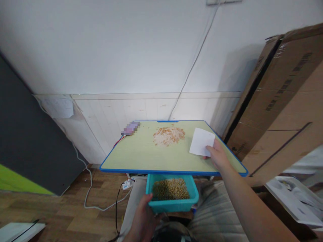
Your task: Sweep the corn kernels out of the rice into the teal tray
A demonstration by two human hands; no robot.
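Standing by the far wall: blue-edged table [141,159]. Below its near edge, teal basin [171,206] of beans [174,189]; left hand [145,215] clasps its near-left corner, we guess to steady it. Right hand [218,155] pinches white card [200,139] near-right, probably leaving its left edge free; crumbly pile [168,136] sits left of it, reachable.

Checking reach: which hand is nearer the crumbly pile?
Right. The right hand holds a white card right of the pile; the left hand is farther, at the teal bin.
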